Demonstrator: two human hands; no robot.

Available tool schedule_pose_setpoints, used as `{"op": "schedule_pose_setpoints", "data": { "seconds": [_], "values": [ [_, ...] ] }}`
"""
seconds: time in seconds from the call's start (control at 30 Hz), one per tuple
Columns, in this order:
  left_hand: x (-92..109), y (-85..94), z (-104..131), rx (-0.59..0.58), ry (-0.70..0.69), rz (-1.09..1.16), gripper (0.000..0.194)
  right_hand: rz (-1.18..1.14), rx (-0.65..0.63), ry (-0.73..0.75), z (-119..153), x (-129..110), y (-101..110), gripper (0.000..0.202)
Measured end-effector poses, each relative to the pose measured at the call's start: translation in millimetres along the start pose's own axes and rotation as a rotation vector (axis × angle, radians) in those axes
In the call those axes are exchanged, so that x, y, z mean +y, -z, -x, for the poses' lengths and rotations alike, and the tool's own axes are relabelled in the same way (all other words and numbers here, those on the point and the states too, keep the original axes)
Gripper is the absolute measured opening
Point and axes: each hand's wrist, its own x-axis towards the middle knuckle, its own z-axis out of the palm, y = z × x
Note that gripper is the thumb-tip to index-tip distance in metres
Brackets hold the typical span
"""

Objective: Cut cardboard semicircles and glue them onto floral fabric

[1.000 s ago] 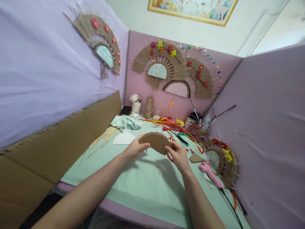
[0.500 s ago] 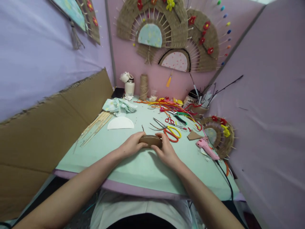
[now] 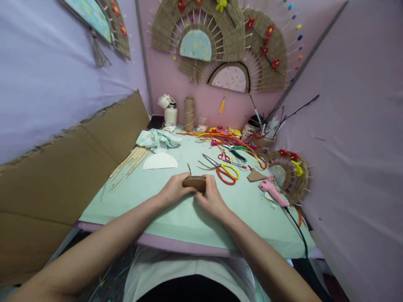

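Observation:
A small curved piece of brown cardboard (image 3: pixel 194 183) is held between both hands, above the near middle of the pale green table. My left hand (image 3: pixel 175 187) closes on its left end, thumb in front and fingers behind. On the right end, my right hand (image 3: pixel 211 196) grips it the same way, its thumb close to the left one. Just beyond the right hand lie scissors (image 3: pixel 224 171) with yellow and red handles, blades apart. A white half-circle (image 3: pixel 160 161) lies flat beyond the left hand.
Wooden sticks (image 3: pixel 129 167) and crumpled floral cloth (image 3: pixel 159 139) lie at left, beside a large cardboard sheet (image 3: pixel 82 167). A pink glue gun (image 3: pixel 273 193) with its cord rests at right, near a cardboard scrap (image 3: pixel 256 175). Pliers (image 3: pixel 236 153), pipe cleaners (image 3: pixel 217 136) and a twine spool (image 3: pixel 189 114) stand farther back.
My right hand has moved slightly left along the cardboard, so the hands are closer together. The whole view has shifted a little.

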Motion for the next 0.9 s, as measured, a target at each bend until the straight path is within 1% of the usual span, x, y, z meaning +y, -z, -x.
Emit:
{"op": "schedule_pose_setpoints", "data": {
  "seconds": [0.03,0.1,0.17,0.2,0.23,0.27,0.3,0.33,0.37,0.4,0.43,0.47,0.5,0.53,0.57,0.63,0.7,0.73,0.8,0.83,0.9],
  "values": [
    [-1.2,-0.2,0.0,-0.001,-0.002,0.015,0.018,-0.003,-0.003,-0.004,-0.6,0.3,1.2,0.038],
    [-1.8,0.0,0.8,0.006,0.001,0.036,0.019,-0.045,-0.066,0.012,-5.2,2.1,8.7,0.039],
    [-0.9,2.1,2.3,0.037,0.016,0.051,0.021,-0.121,-0.139,0.021,-16.4,7.6,22.3,0.038],
    [-0.5,4.2,3.0,0.074,0.027,0.072,0.023,-0.155,-0.143,0.010,-24.5,11.9,30.4,0.037],
    [-0.2,7.1,3.6,0.130,0.044,0.109,0.024,-0.161,-0.091,-0.007,-34.0,17.3,38.3,0.035],
    [-0.2,10.6,3.9,0.209,0.061,0.163,0.027,-0.112,0.013,-0.015,-44.3,23.3,45.2,0.035],
    [-0.5,14.6,3.8,0.305,0.078,0.230,0.031,-0.013,0.085,-0.014,-54.8,29.7,50.6,0.037],
    [-1.0,18.7,3.3,0.410,0.096,0.301,0.035,0.115,0.098,-0.009,-64.8,36.0,53.8,0.037],
    [-1.7,22.7,2.4,0.510,0.119,0.369,0.040,0.246,0.077,-0.015,-73.9,41.7,54.8,0.036],
    [-2.4,26.2,1.3,0.591,0.143,0.433,0.045,0.361,0.013,-0.019,-81.7,46.4,53.8,0.032],
    [-3.1,29.0,0.0,0.643,0.168,0.499,0.049,0.430,-0.054,-0.014,-88.1,49.8,51.2,0.025],
    [-3.8,31.1,-1.2,0.669,0.195,0.569,0.053,0.460,-0.102,-0.003,-93.3,51.6,47.6,0.016],
    [-4.3,32.6,-2.3,0.672,0.222,0.647,0.055,0.470,-0.140,0.011,-97.5,51.6,43.6,0.009],
    [-4.7,33.7,-3.3,0.666,0.247,0.727,0.057,0.461,-0.158,0.027,-100.8,50.0,39.6,0.008],
    [-5.2,34.3,-4.0,0.652,0.268,0.806,0.059,0.442,-0.152,0.037,-103.6,46.7,35.7,0.015],
    [-6.1,35.3,-4.9,0.631,0.299,0.933,0.061,0.411,-0.099,0.019,-107.6,36.0,28.4,0.032],
    [-7.4,36.2,-5.3,0.621,0.307,1.012,0.062,0.424,-0.069,-0.050,-109.3,22.0,20.1,0.040],
    [-8.2,36.7,-5.3,0.618,0.305,1.036,0.062,0.460,-0.094,-0.093,-109.1,14.7,14.9,0.039],
    [-9.6,37.6,-5.1,0.615,0.307,1.061,0.061,0.585,-0.235,-0.177,-107.1,1.5,2.3,0.036],
    [-10.2,38.0,-4.9,0.612,0.311,1.069,0.061,0.618,-0.281,-0.203,-105.9,-3.9,-4.6,0.034],
    [-10.7,38.6,-4.6,0.598,0.322,1.089,0.059,0.662,-0.324,-0.243,-105.1,-12.0,-17.3,0.030]
  ]
}}
